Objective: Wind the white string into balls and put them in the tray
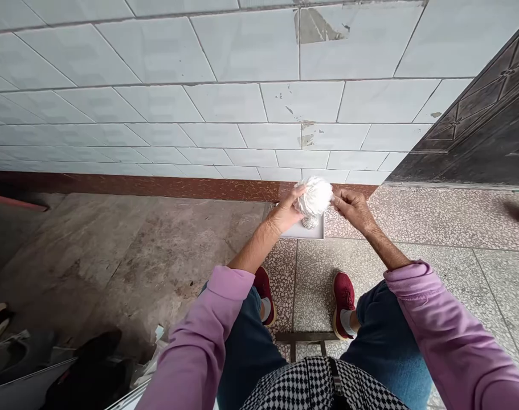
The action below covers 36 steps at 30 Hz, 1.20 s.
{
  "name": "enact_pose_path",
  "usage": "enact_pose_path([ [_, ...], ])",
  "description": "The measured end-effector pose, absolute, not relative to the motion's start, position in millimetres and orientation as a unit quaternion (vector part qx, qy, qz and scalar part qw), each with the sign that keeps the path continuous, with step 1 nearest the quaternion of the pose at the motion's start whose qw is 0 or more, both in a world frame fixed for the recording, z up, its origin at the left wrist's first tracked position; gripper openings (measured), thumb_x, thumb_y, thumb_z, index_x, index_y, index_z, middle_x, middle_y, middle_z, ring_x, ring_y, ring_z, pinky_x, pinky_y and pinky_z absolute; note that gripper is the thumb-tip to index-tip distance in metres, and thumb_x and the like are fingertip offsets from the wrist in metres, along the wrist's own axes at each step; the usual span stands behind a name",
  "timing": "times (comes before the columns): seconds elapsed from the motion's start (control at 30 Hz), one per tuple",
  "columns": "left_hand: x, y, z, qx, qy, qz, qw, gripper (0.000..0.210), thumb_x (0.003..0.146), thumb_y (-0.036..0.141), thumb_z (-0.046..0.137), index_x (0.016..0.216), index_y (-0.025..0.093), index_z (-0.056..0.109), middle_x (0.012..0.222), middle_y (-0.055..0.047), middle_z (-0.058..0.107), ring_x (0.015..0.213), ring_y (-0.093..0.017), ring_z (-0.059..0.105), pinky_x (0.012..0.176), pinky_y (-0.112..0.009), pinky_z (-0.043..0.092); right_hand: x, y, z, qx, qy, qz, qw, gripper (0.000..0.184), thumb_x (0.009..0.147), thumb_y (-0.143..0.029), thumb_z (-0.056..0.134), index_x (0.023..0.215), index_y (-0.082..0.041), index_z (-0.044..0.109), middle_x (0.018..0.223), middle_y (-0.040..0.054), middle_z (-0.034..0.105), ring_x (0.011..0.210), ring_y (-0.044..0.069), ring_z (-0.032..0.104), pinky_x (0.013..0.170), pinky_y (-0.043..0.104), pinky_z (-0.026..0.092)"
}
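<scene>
Head feed, both hands in view. I've got the left hand [287, 209] gripping the white ball [314, 195]: fingers and thumb around its left side, palm under its lower left. The ball sits between the hands, closer into the left one. Its surface looks wrinkled and layered; material too bright for me to call.

Right hand [353, 208] is on the ball's other side, fingers curled in, thumb and index pinched together at its right edge. I can't tell whether a strand is between those fingertips.

A smaller ball [310, 222] shows just below the big one, between the hands, over the shallow tray [293, 232]. Tray is on the floor under the hands, partly hidden by the left hand and the big ball. Tiled wall [242, 102] beyond both hands. Red shoes [343, 299] on my side of them, one either side of a wooden bar [306, 337].
</scene>
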<state>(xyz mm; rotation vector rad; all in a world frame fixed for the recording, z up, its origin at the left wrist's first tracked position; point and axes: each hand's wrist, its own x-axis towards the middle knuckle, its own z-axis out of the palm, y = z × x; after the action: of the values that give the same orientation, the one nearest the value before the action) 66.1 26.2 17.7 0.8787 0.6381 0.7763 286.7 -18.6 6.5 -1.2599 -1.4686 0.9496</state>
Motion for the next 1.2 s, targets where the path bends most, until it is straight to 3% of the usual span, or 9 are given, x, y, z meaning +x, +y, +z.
enact_pose_path([
  [0.1, 70, 28, 19, 0.406, 0.323, 0.399, 0.756, 0.080, 0.064, 0.073, 0.093, 0.121, 0.020, 0.073, 0.119, -0.016, 0.082, 0.131, -0.038, 0.073, 0.101, -0.049, 0.062, 274, -20, 3, -0.512, -0.636, 0.388, 0.427, 0.057, 0.100, -0.069, 0.070, 0.067, -0.025, 0.056, 0.057, -0.0026, 0.052, 0.056, 0.014, 0.046, 0.058, 0.031, 0.038],
  [0.27, 67, 37, 12, 0.405, 0.400, 0.474, 0.671, 0.073, 0.060, 0.063, 0.096, 0.112, 0.020, 0.068, 0.108, -0.008, 0.079, 0.104, -0.026, 0.075, 0.090, -0.038, 0.060, 255, -29, 8, -0.480, -0.695, 0.395, 0.361, 0.045, 0.106, -0.053, 0.065, 0.073, -0.023, 0.063, 0.063, -0.0008, 0.060, 0.060, 0.015, 0.051, 0.063, 0.031, 0.039],
  [0.5, 46, 46, -3, 0.573, 0.488, 0.418, 0.508, 0.083, 0.052, 0.053, 0.100, 0.119, 0.019, 0.067, 0.120, -0.011, 0.076, 0.110, -0.027, 0.070, 0.098, -0.041, 0.057, 255, -38, 30, -0.439, -0.663, 0.446, 0.411, 0.055, 0.104, -0.072, 0.071, 0.080, -0.022, 0.069, 0.061, -0.0041, 0.054, 0.056, 0.013, 0.046, 0.058, 0.030, 0.037],
  [0.73, 48, 30, 2, 0.617, 0.418, 0.251, 0.618, 0.082, 0.069, 0.062, 0.095, 0.133, 0.017, 0.068, 0.124, -0.015, 0.077, 0.110, -0.031, 0.073, 0.092, -0.044, 0.061, 278, -29, 25, -0.482, -0.642, 0.377, 0.462, 0.065, 0.099, -0.076, 0.076, 0.067, -0.024, 0.053, 0.061, -0.0045, 0.042, 0.059, 0.013, 0.035, 0.056, 0.032, 0.029],
  [1.0, 55, 21, 7, 0.602, 0.368, 0.229, 0.671, 0.087, 0.060, 0.047, 0.103, 0.135, 0.017, 0.069, 0.122, -0.013, 0.078, 0.108, -0.029, 0.074, 0.093, -0.043, 0.062, 269, -32, 29, -0.462, -0.636, 0.390, 0.480, 0.065, 0.096, -0.072, 0.082, 0.067, -0.024, 0.050, 0.064, -0.0048, 0.040, 0.061, 0.012, 0.033, 0.057, 0.031, 0.029],
  [1.2, 52, 17, 13, 0.527, 0.299, 0.247, 0.756, 0.081, 0.061, 0.053, 0.099, 0.131, 0.020, 0.075, 0.117, -0.012, 0.081, 0.113, -0.031, 0.076, 0.090, -0.039, 0.060, 283, -23, 26, -0.476, -0.574, 0.407, 0.527, 0.063, 0.091, -0.077, 0.085, 0.070, -0.025, 0.056, 0.059, -0.0053, 0.043, 0.056, 0.011, 0.032, 0.053, 0.031, 0.026],
])
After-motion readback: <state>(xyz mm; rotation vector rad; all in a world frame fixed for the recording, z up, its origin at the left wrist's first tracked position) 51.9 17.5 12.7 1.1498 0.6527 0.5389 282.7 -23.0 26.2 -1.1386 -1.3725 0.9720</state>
